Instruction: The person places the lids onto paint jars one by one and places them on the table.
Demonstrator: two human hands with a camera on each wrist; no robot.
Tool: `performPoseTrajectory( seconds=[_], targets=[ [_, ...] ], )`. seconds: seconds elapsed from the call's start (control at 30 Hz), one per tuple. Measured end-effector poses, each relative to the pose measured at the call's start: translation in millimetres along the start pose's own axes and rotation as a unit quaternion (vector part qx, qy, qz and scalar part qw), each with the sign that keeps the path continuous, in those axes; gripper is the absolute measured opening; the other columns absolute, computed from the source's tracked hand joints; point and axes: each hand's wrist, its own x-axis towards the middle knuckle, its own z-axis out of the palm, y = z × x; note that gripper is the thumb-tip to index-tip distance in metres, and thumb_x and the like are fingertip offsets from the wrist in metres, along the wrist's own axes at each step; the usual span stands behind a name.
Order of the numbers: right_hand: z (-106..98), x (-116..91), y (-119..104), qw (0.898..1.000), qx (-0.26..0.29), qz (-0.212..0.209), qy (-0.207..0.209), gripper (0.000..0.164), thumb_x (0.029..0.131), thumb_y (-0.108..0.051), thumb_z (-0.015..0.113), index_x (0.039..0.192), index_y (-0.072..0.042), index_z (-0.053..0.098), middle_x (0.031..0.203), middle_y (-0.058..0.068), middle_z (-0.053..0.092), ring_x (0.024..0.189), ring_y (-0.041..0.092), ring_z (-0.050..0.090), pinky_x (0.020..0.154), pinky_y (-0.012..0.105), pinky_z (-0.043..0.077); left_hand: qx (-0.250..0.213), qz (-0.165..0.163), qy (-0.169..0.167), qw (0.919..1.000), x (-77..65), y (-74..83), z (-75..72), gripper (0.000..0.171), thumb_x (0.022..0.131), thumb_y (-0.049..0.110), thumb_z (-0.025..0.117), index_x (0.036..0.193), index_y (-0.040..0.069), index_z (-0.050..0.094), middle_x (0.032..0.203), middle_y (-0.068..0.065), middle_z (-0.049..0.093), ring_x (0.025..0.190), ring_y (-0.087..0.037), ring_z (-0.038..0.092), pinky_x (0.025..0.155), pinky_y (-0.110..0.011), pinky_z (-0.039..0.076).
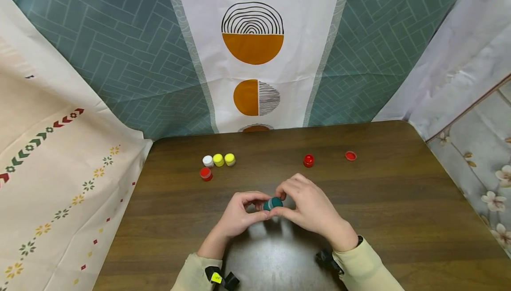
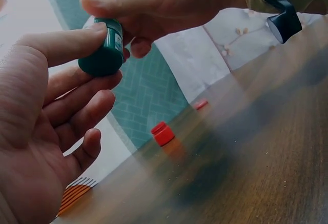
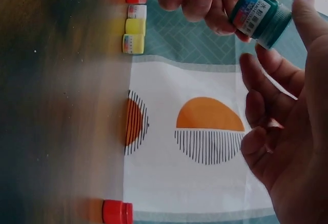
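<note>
Above the table, a small dark green paint jar (image 3: 253,14) is held between both hands, tilted on its side, its printed label facing the right wrist camera. My left hand (image 1: 238,214) grips the jar's body between thumb and fingers. At the other end, my right hand (image 1: 307,204) has its thumb and index finger around the ridged end of the jar, the other fingers loosely bent. Beyond the right hand stands a red jar (image 1: 308,160), with a flat red lid (image 1: 351,155) lying to its right.
Left of centre at the back stand a white-topped jar (image 1: 208,161), two yellow jars (image 1: 218,160) side by side, and another red jar (image 1: 206,174) just in front. The brown wooden table (image 1: 383,202) ends at a patterned curtain (image 1: 255,69) behind.
</note>
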Motion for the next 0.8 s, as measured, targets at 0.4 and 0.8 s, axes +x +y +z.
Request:
performPoseTrajectory(
  seconds=[0.4,0.8],
  targets=[
    [-15,2,5,0.986,0.129,-0.091,-0.045,0.052,0.09,-0.017,0.088,0.138,-0.022,0.071,0.136,-0.008,0.064,0.123,0.016,0.054,0.099,0.036,0.052,-0.062,0.008,-0.007,0.998,-1.3,3.7,-6.5,0.022,0.1,0.004,0.073,0.118,-0.009,0.073,0.107,0.001,0.076,0.091,-0.012,0.066,0.083,-0.03,0.056],
    [-12,2,3,0.994,0.068,-0.079,-0.035,0.039,0.089,-0.027,0.088,0.126,-0.023,0.074,0.121,-0.016,0.068,0.115,0.01,0.058,0.095,0.032,0.052,-0.065,-0.008,-0.014,0.9977,-1.4,3.7,-5.2,0.027,0.098,0.009,0.077,0.118,-0.01,0.074,0.109,0.003,0.077,0.088,-0.012,0.064,0.082,-0.028,0.055]
  ],
)
